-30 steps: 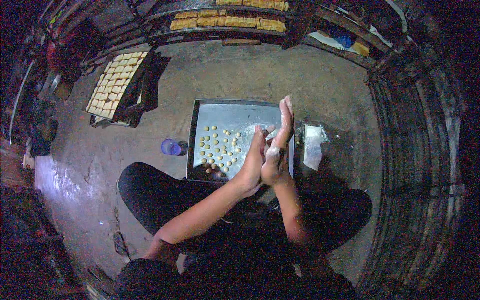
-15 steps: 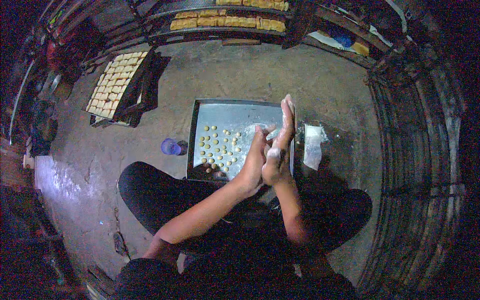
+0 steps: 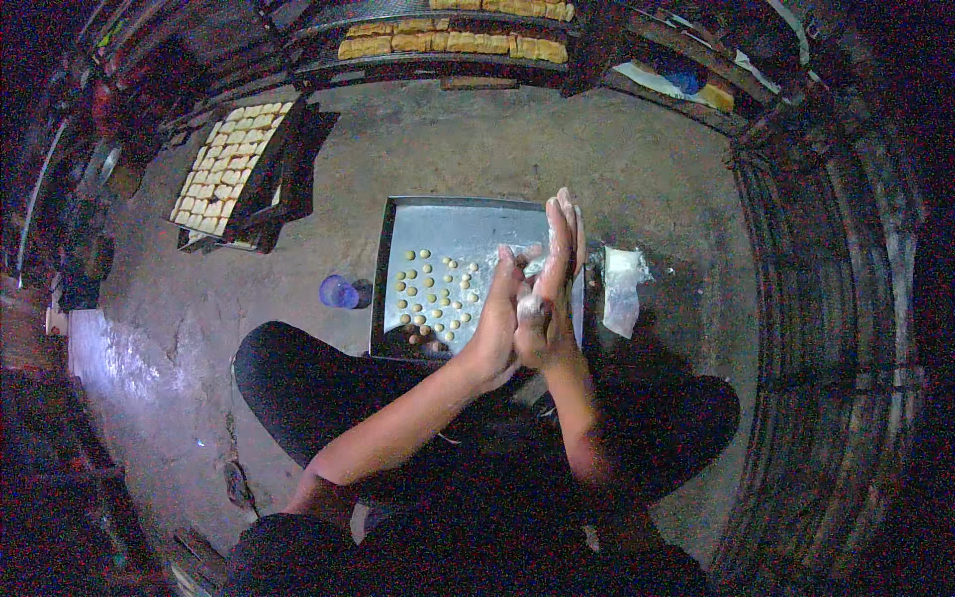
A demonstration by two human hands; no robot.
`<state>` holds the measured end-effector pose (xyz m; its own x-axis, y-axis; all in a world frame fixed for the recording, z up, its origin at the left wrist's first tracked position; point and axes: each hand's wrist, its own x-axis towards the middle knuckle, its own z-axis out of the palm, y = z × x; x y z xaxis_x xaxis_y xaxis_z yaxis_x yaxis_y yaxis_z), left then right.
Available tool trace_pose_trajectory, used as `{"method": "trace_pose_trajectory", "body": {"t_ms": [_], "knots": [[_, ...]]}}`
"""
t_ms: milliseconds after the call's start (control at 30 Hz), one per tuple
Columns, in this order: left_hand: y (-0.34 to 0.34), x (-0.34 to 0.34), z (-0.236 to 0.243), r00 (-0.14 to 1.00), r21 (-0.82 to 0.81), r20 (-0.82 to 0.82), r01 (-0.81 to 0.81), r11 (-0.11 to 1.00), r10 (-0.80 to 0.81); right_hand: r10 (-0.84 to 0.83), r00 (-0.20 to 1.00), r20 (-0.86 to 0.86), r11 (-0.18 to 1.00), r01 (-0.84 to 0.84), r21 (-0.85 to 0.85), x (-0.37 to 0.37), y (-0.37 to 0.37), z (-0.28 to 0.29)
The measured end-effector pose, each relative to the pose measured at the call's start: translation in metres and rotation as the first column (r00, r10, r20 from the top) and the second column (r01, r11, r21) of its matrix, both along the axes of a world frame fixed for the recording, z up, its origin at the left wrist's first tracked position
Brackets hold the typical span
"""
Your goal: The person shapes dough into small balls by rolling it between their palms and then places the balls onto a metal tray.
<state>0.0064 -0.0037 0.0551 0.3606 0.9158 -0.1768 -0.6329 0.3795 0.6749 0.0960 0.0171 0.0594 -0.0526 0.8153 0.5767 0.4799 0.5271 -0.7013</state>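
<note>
- Hand position: I hold my left hand (image 3: 497, 324) and right hand (image 3: 554, 279) together, palm facing palm, over the right-hand part of the tray (image 3: 458, 221).
- Hand state: the right fingers are extended, pointing up and away from me; the left thumb stands up, and the left fingers are largely hidden behind the right hand. I cannot tell whether a piece lies between my palms.
- Surface condition: white powder coats my right fingers and knuckles.
- Workpiece location: small round dough balls (image 3: 429, 284) lie spaced across the left and middle area of the tray, to the left of my hands.
- Tray: rectangular, dark-rimmed, set in front of my crossed legs (image 3: 288, 373).
- Left of tray: a translucent purple cup (image 3: 339, 292) on the concrete floor (image 3: 438, 139).
- Right of tray: a white packet (image 3: 624, 294), with white powder at its upper end.
- Far left: a tilted sheet of pale, rectangular pieces (image 3: 231, 169) in rows.
- Far side: browned loaves (image 3: 453, 44) on rack shelves (image 3: 328, 64).
</note>
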Motion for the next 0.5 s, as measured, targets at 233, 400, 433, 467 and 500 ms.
{"method": "trace_pose_trajectory", "body": {"t_ms": [233, 400, 433, 467, 500], "knots": [[0.022, -0.014, -0.002, 0.991, 0.026, -0.027, -0.134, 0.991, 0.135, 0.093, 0.985, 0.143, 0.994, -0.101, 0.045, -0.017, -0.023, -0.017], [-0.003, -0.011, -0.028, 0.967, 0.511, -0.234, 0.037, 0.859, 0.097, 0.109, 0.992, 0.07, 0.991, -0.113, 0.07, -0.022, -0.02, 0.008], [-0.001, -0.009, -0.024, 0.987, 0.351, -0.158, 0.058, 0.935, -0.002, 0.094, 0.996, 0.005, 0.995, -0.094, 0.015, -0.022, -0.019, 0.012], [0.001, -0.007, -0.019, 0.996, 0.17, -0.052, 0.074, 0.983, -0.066, 0.079, 0.997, 0.014, 0.997, -0.079, 0.002, -0.011, -0.009, 0.006], [0.003, -0.003, -0.01, 0.994, -0.017, 0.059, 0.091, 0.996, -0.09, 0.059, 0.998, 0.025, 0.998, -0.059, -0.012, -0.001, -0.003, -0.001]]}}
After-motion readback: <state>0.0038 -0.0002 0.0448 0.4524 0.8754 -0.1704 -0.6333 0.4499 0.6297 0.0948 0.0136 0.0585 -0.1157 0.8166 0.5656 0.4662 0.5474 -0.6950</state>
